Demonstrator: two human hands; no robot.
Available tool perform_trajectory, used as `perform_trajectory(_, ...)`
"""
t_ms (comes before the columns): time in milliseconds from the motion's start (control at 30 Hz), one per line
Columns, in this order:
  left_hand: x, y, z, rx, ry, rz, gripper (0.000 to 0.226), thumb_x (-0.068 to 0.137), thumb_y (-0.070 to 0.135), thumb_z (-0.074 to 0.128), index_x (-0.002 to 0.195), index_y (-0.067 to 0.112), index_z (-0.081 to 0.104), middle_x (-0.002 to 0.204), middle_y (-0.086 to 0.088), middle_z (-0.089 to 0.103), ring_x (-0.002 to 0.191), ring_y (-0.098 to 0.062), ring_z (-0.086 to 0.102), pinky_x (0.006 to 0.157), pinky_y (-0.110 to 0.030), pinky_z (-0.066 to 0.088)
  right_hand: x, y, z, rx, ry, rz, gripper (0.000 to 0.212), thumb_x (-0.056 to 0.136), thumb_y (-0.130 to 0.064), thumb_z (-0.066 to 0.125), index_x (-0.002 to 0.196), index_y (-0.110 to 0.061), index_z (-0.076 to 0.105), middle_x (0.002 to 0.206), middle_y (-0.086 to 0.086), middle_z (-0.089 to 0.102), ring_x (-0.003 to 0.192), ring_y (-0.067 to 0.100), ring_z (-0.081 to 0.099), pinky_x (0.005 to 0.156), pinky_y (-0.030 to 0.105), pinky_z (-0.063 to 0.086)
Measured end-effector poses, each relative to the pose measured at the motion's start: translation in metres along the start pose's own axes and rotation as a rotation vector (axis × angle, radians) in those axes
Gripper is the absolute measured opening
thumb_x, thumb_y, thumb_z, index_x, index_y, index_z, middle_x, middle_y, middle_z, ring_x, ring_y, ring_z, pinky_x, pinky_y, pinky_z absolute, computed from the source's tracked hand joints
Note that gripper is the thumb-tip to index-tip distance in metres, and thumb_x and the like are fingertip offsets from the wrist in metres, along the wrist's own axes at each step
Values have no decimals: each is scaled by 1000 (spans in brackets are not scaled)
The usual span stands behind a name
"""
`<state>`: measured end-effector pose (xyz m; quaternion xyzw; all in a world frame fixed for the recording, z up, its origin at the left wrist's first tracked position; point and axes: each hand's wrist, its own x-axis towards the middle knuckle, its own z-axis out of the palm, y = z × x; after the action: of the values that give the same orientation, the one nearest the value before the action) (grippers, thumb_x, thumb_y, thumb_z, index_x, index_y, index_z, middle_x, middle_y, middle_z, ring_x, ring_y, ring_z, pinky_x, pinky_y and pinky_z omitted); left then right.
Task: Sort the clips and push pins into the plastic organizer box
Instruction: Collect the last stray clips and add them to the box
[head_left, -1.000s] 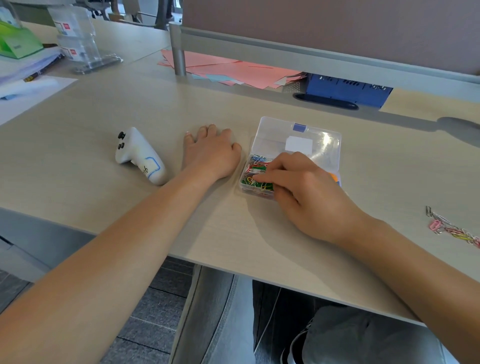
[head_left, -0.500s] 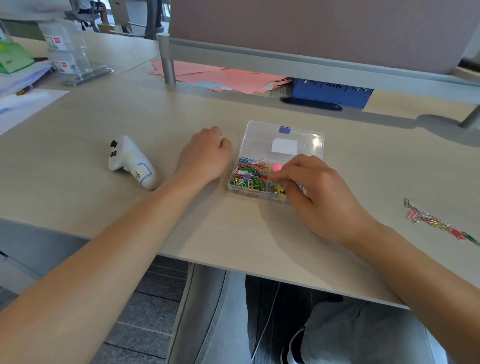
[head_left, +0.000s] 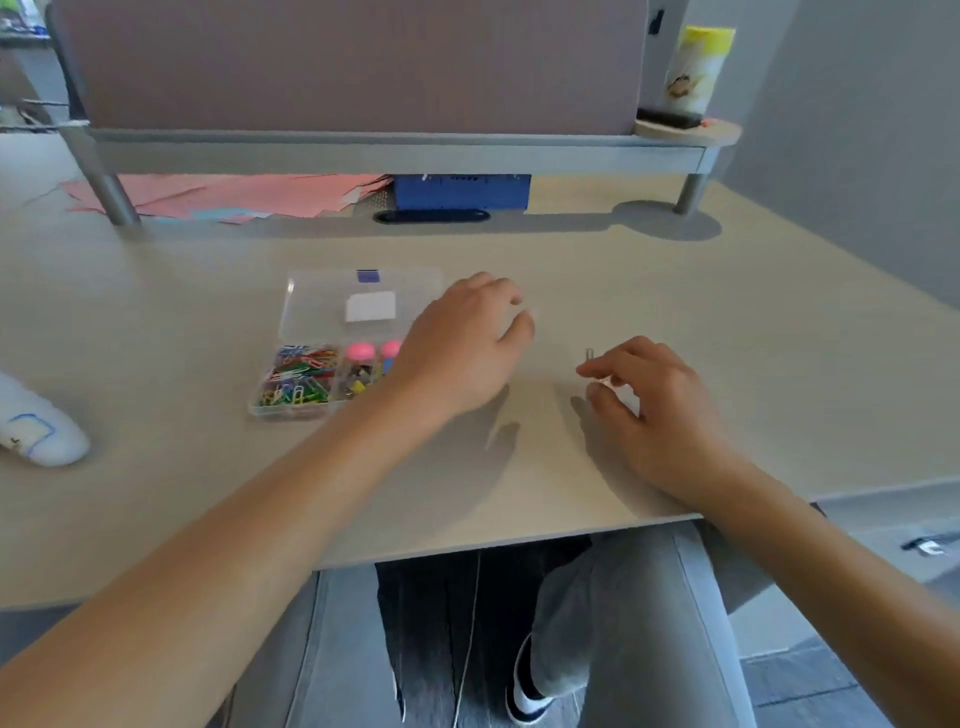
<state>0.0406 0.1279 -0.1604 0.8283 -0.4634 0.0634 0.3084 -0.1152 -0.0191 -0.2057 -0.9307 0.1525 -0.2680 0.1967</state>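
A clear plastic organizer box (head_left: 311, 306) lies on the desk with its lid open toward the back. Its left compartment holds several coloured paper clips (head_left: 298, 379). The compartment beside it holds pink-headed push pins (head_left: 360, 354). My left hand (head_left: 462, 348) reaches across the box's right end with loosely curled fingers and holds nothing that I can see. To the right, my right hand (head_left: 649, 410) rests on the desk and pinches a few small paper clips (head_left: 597, 376) between thumb and fingertips; one silver clip sticks up there.
A white controller (head_left: 36, 431) lies at the left edge. Pink papers (head_left: 234, 195) and a blue box (head_left: 462, 189) sit under the partition at the back. A yellow-capped canister (head_left: 696, 67) stands on a round shelf back right. The desk's front edge runs just below my wrists.
My right hand left the box and moved right to pinch loose clips on the desk. My left hand crossed from the box's left side to its right end. The view swung right.
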Motion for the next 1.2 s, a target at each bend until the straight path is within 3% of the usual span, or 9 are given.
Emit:
perform_trajectory(133,12,29,40,93,-183,66,31,100,32,49,114,9,64,117,-5,57,116,-26,52,93,-43,47,-20,36,-24,-130,26,151,37,92,-35,55,119,-15,70,114,-2,60,112,25,55,89,35,46)
perform_trajectory(267,17,40,69,289,-269,41,20,98,24,47,80,17,45,94,-4,40,105,-33,48,79,-41,41,-34,49,-38,-267,-166,292,57,100,-48,42,140,-8,51,150,3,44,135,26,39,110,39,35)
perform_trajectory(400,17,39,82,278,-229,43,20,99,20,46,81,14,52,90,-3,40,98,-31,48,74,-40,40,-31,46,-40,-325,-284,267,69,103,-52,32,156,-8,28,165,4,22,150,21,18,119,30,14)
perform_trajectory(600,14,24,80,49,-122,14,24,95,10,47,88,12,70,85,-3,51,92,-30,54,77,-44,48,-9,41,-20,-313,-325,188,72,102,-55,31,158,-11,23,167,5,17,153,21,15,124,38,14)
perform_trajectory(733,15,5,66,-53,19,-116,28,96,8,51,110,14,75,112,-6,69,107,-28,63,92,-41,51,12,32,-9,-365,-172,242,80,84,-83,34,128,-18,52,136,3,46,128,29,42,104,42,36)
perform_trajectory(867,10,-3,57,-91,41,-152,28,96,9,53,110,16,76,116,-2,70,107,-23,64,94,-37,50,37,19,2,-466,-160,278,94,71,-95,29,121,-19,50,117,5,49,113,29,49,89,44,42)
perform_trajectory(967,6,-5,54,-118,41,-154,26,96,9,54,108,16,76,115,-1,71,105,-21,64,93,-36,50,52,20,10,-486,-181,197,73,83,-84,33,112,-18,46,113,7,53,107,32,56,75,40,40)
perform_trajectory(1067,6,-5,53,-125,40,-151,26,97,12,53,107,18,76,114,1,72,105,-19,63,91,-37,51,60,27,13,-521,-176,19,41,99,-58,36,97,-18,38,93,6,54,91,35,62,65,36,33)
perform_trajectory(1200,5,-4,54,-124,26,-160,26,98,14,52,105,21,76,112,4,72,102,-19,63,88,-38,51,65,36,9,-631,-233,-122,25,104,-39,34,96,-16,37,85,6,54,79,38,63,60,36,34)
